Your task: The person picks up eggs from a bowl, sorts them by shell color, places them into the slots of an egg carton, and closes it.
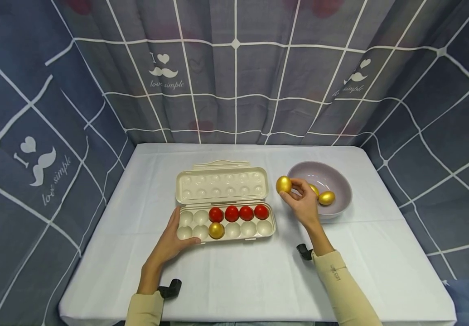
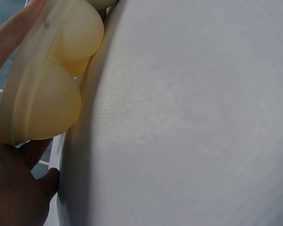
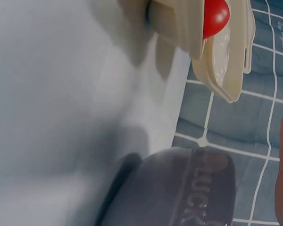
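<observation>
An egg carton in cream plastic stands with its lid folded back on the white table. Four red eggs would be several; a row of several red eggs fills the right part of its back row, and one golden egg sits in the front row. My left hand grips the carton's left end, thumb along the front edge and fingers at the side. Between thumb and fingertips my right hand pinches another golden egg, raised beside the bowl's left rim.
A greyish-purple bowl stands at the back right of the white-clothed table, with golden eggs inside, partly hidden by my right hand. Dark checked curtains enclose the back and both sides.
</observation>
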{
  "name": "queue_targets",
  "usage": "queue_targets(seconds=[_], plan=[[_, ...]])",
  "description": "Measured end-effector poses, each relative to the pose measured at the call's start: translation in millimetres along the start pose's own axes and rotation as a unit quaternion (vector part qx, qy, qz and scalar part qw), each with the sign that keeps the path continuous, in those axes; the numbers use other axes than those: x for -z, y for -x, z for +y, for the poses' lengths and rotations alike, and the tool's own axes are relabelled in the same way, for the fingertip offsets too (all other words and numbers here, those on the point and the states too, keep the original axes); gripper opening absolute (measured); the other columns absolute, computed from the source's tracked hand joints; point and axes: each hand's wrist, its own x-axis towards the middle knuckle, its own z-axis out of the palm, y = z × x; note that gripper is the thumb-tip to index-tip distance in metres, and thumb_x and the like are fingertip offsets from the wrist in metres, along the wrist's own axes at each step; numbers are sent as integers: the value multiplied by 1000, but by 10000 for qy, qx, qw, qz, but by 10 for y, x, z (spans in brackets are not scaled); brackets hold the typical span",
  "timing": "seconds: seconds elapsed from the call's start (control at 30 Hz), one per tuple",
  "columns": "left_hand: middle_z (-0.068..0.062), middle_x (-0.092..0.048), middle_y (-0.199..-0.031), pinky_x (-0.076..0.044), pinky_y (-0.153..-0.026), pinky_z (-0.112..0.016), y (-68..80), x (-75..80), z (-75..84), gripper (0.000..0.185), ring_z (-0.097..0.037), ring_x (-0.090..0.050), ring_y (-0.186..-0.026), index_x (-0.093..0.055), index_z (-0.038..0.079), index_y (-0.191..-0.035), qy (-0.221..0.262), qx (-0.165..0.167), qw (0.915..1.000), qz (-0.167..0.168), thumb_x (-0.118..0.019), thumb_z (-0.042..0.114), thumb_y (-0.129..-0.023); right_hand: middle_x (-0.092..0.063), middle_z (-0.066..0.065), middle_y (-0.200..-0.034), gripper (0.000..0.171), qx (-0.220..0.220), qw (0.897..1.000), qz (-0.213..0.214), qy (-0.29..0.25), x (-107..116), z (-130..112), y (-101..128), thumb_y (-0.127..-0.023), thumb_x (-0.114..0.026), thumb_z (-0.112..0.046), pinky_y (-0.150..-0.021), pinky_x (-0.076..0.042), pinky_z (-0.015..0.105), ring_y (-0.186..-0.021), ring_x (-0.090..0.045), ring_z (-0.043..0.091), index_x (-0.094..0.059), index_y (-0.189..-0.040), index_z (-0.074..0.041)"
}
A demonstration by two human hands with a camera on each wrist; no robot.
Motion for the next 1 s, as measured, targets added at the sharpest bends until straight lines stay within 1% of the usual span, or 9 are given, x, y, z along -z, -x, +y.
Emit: queue_targets(seconds=[0.17,0.3,0.47,0.57,0.67,0.8,0.9,1.0], plan=[[-15,-5,-164,-16,-114,-59,12,6,15,131,-36,-10,-148,0,7,-159,11,39,10000,39,-90,39,-69,-57,25,-115,44,-59,9998,-140,-157,-36,148,-1,-77,-71,21,-84,-54,24,-101,-61,16,-53,-117,20],[-15,-3,-164,-16,-114,-60,8,5,18,131,-36,-9,-148,0,6,-159,31,17,10000,15,-90,39,-70,-56,30,-113,43,85,9996,-203,-178,-62,191,34,-77,-72,20,-83,-54,24,-98,-62,17,-54,-116,20],[-15,-3,-164,-16,-114,-60,-1,1,5,131,-36,-9,-148,0,6,-158,3,-32,10000,1,-90,41,-70,-56,29,-113,45,168,9993,-282,-168,-78,213,93,-76,-71,23,-82,-54,23,-97,-61,16,-53,-117,20],[-15,-3,-164,-16,-114,-60,1,4,5,131,-36,-9,-148,0,6,-158,-12,-4,10000,15,-90,41,-70,-55,32,-115,47,183,9989,-432,-75,-107,172,133,-76,-69,24,-82,-54,23,-99,-61,15,-52,-120,21],[-15,-3,-164,-16,-114,-60,4,8,10,130,-36,-9,-148,0,6,-159,-28,32,10000,33,-90,40,-70,-54,34,-117,48,186,9982,-570,-8,-162,55,182,-77,-69,23,-83,-54,25,-100,-60,17,-50,-122,23],[-16,-3,-164,-16,-114,-60,1,7,14,130,-36,-9,-148,0,6,-158,-29,11,10000,23,-89,39,-70,-54,33,-117,52,43,9982,-600,6,-244,-103,239,-78,-68,22,-83,-54,25,-101,-58,18,-49,-125,22],[-15,-3,-164,-16,-114,-60,-4,1,11,130,-36,-9,-148,0,6,-158,-15,-13,10000,1,-89,39,-71,-54,34,-118,53,-24,9981,-611,17,-280,-142,262,-78,-68,22,-82,-54,23,-101,-58,19,-49,-127,22],[-14,-3,-164,-16,-114,-60,-6,-1,12,130,-36,-9,-148,0,6,-158,-2,6,10000,0,-90,39,-71,-54,35,-119,50,-38,9972,-741,-12,-305,-136,279,-79,-67,22,-83,-54,25,-102,-58,18,-50,-126,21]])
